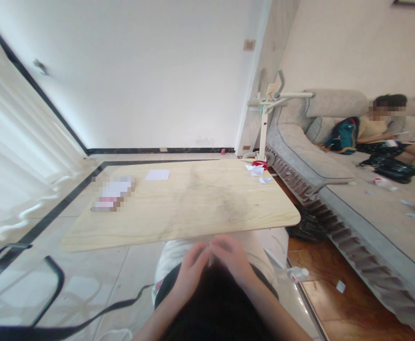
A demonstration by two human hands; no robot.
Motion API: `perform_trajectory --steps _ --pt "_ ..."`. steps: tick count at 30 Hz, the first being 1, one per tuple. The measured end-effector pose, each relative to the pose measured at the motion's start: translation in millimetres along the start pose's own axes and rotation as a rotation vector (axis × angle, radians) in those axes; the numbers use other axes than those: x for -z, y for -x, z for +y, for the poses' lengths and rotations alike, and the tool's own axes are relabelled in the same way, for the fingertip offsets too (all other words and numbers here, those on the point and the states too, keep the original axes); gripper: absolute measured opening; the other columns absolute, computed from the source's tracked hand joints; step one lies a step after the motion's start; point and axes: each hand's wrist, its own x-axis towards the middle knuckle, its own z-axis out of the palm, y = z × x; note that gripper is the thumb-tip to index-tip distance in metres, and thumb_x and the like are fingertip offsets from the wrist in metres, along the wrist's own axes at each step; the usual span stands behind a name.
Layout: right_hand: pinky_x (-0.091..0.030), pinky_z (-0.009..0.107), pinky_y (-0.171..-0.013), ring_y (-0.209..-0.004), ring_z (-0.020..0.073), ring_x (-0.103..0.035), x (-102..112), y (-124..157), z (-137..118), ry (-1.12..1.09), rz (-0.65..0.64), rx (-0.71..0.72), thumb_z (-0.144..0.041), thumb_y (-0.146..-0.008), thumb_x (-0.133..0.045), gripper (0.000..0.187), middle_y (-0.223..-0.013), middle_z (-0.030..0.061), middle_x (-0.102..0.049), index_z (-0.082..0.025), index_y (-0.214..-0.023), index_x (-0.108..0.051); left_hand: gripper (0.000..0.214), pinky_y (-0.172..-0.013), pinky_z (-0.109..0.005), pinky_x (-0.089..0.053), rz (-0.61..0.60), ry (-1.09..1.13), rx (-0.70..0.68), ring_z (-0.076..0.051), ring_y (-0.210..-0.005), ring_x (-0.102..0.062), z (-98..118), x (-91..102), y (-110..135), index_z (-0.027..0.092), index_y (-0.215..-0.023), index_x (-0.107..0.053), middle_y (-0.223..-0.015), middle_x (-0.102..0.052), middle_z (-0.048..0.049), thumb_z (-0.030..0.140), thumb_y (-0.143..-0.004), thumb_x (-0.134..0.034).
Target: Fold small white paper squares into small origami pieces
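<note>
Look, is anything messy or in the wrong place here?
Yes. White paper scraps lie scattered over the sofa seat, and another scrap sits on the wooden floor. A plastic bottle lies on its side on the floor beside the table. More scraps sit by the red scissors at the table's far corner.

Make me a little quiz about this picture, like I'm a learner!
1. True or false: the red scissors lie near the far right corner of the table.
2. How are the left hand and the right hand placed? A: far apart. B: close together by the table's near edge. C: flat on the scissors.
3. Fill in: the white paper sheet lies on the ____.

Key: 1 true; 2 B; 3 table.
</note>
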Motion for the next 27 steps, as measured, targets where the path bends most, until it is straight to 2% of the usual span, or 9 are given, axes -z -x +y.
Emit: perform_trajectory --steps 6,12,19,22,27 --pt "-0.045 0.026 -0.055 -0.058 0.0134 -0.057 0.0 0.4 -1.0 0.012 0.017 -0.005 -0.039 -0.07 -0.073 0.024 -0.067 0.0011 -0.065 -0.017 -0.078 -0.068 0.025 -0.078 -0.028 -0.045 0.012 0.005 0.0 -0.02 -0.083 -0.06 -3.0 -0.8 -1.4 0.017 -0.088 -0.068 -0.084 -0.068 -0.0033 0.036 -0.088 -0.052" --pt "-0.048 0.029 -0.062 -0.064 0.0159 -0.061 0.4 0.0 0.1 0.016 0.021 0.01 -0.039 -0.071 -0.073 0.024 -0.07 0.0023 -0.068 -0.017 -0.078 -0.068 0.024 -0.074 -0.026 -0.045 0.014 -0.005 -0.016 -0.018 -0.077 -0.059 -1.2 -1.0 -0.8 0.017 -0.084 -0.069 -0.078 -0.067 -0.0024 0.035 -0.088 -0.052" --pt "-0.045 0.027 -0.055 -0.056 0.0138 -0.056 1.6 -3.2 6.0 0.043 0.029 -0.007 -0.039 -0.071 -0.072 0.023 -0.063 0.0003 -0.064 -0.017 -0.076 -0.068 0.027 -0.072 -0.026 -0.045 0.024 -0.04 -0.004 -0.019 -0.075 -0.059 -3.2 -0.7 -1.5 0.018 -0.081 -0.07 -0.076 -0.067 -0.0023 0.037 -0.088 -0.053" --pt "-0.046 0.028 -0.059 -0.06 0.0147 -0.058 1.6 -2.5 4.3 0.07 0.033 0.003 -0.037 -0.072 -0.072 0.021 -0.066 0.001 -0.066 -0.017 -0.075 -0.068 0.027 -0.074 -0.027 -0.046 0.024 -0.036 -0.005 -0.019 -0.079 -0.06 -5.5 -0.5 -1.8 0.018 -0.085 -0.07 -0.083 -0.07 -0.0031 0.038 -0.088 -0.053" --pt "-0.046 0.028 -0.061 -0.06 0.0145 -0.058 0.7 0.4 -3.4 0.073 0.006 -0.02 -0.035 -0.074 -0.069 0.018 -0.065 0.0007 -0.065 -0.017 -0.075 -0.067 0.028 -0.075 -0.028 -0.048 0.022 -0.04 -0.001 -0.021 -0.08 -0.062 -6.3 -0.2 -2.2 0.018 -0.085 -0.07 -0.081 -0.07 -0.0037 0.039 -0.087 -0.053"
